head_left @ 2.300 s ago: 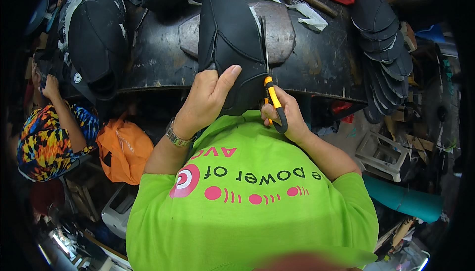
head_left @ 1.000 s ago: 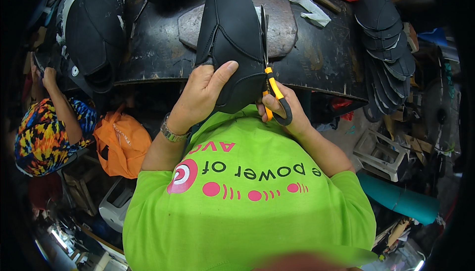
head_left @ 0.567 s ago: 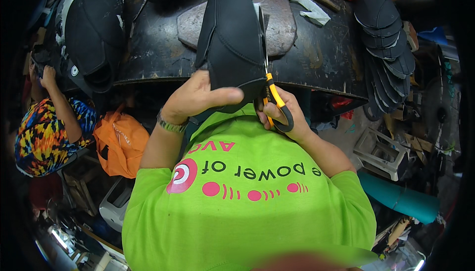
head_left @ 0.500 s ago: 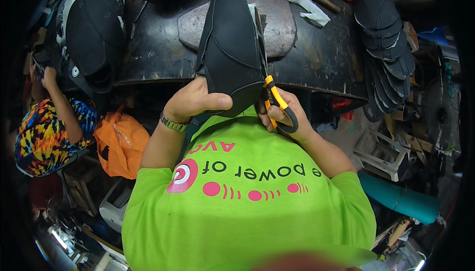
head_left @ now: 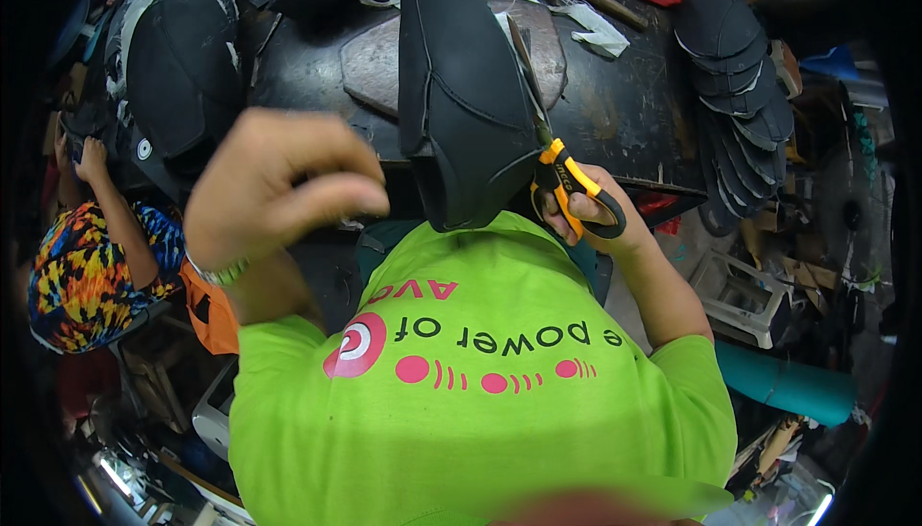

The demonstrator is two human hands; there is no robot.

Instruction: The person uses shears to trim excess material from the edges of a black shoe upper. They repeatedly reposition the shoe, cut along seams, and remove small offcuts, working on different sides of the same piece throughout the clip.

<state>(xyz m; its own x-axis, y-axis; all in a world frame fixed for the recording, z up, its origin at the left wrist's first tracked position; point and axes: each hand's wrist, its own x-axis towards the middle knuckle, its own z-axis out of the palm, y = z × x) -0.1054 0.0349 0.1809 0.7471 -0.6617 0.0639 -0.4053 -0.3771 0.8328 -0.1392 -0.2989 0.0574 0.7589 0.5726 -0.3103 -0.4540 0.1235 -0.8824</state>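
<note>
A black stitched shoe upper (head_left: 468, 94) stands in front of me, its near end close to my green shirt and its far part over the bench. My right hand (head_left: 609, 201) grips scissors (head_left: 559, 169) with yellow and black handles. Their blades point away from me along the upper's right edge. Off to the upper's left, my left hand (head_left: 274, 175) is raised, slightly blurred, with bent fingers and the thumb apart from them. It touches nothing that I can see. A watch (head_left: 223, 273) is on that wrist.
The dark bench (head_left: 303, 50) bears a flat worn slab (head_left: 370, 60), white scraps (head_left: 600, 34) and a stacked pile of black uppers (head_left: 182, 70) at left. More black pieces (head_left: 735, 74) overlap along the right edge. A person in a colourful top (head_left: 96, 271) sits at left; a stool (head_left: 740, 295) stands right.
My left hand has let go of the shoe upper and lifted away to the left. The scissors and right hand have shifted slightly right, and the upper has turned a little.
</note>
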